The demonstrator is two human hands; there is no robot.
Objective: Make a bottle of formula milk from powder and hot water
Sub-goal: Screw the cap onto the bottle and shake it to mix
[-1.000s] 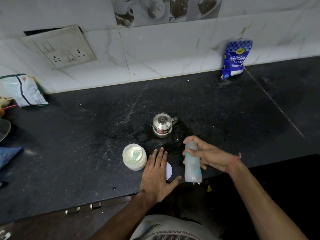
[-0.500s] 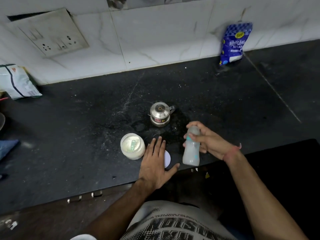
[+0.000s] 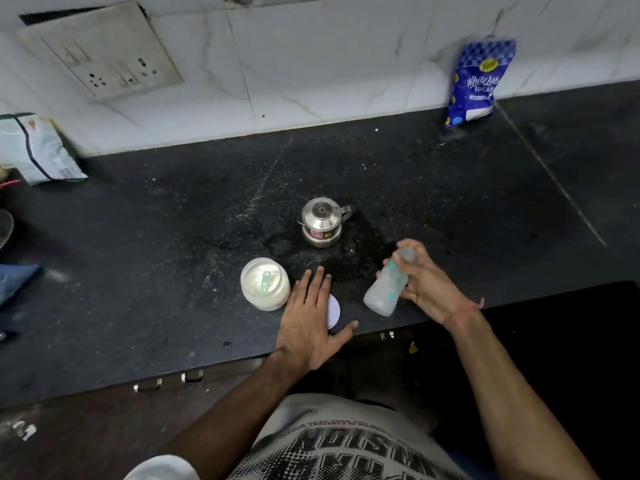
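My right hand grips a capped baby bottle of cloudy milk, tilted with its base toward me and to the left, just above the counter's front edge. My left hand lies flat with straight fingers on the black counter, partly covering a white round lid. Just left of that hand stands an open jar of white formula powder with a pale scoop inside. A small steel kettle with its lid on stands behind both hands.
A blue sugar packet leans on the tiled wall at the back right. A white pouch lies at the back left below a wall socket plate. Blue cloth sits at the left edge. Wet patches surround the kettle.
The bottle went from upright to tilted, its base swinging left, while my right hand kept hold of it. My left hand stayed flat on the lid.
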